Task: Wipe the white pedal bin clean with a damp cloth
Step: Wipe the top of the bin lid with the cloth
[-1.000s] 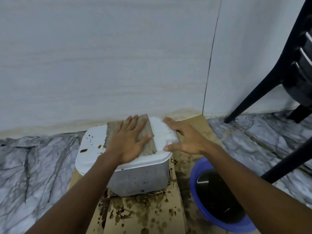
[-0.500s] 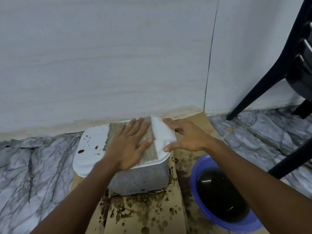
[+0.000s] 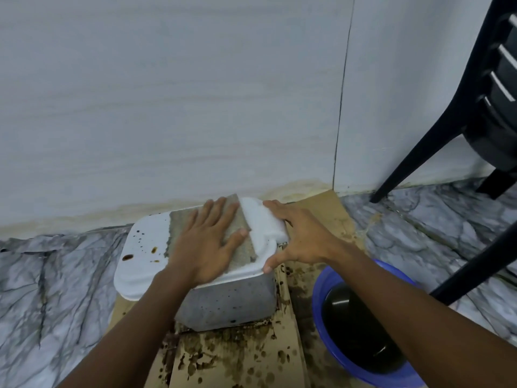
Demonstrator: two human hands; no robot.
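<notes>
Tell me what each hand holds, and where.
Neither grasps anything. The left hand presses flat on the cloth on the lid; the right hand steadies the lid's right edge.

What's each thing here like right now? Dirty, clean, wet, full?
bin lid: shut, brown spots on its left part.
cloth: flat on the lid, under the left hand.
right hand: open, steadying the lid's right edge.
blue basin: holds dark liquid.
cardboard: brown-stained, under the bin.
black chair: standing, untouched.

Marbled floor (image 3: pixel 50 289) carries stained cardboard (image 3: pixel 232 359), blue basin (image 3: pixel 319 292) and chair legs (image 3: pixel 414 161).
</notes>
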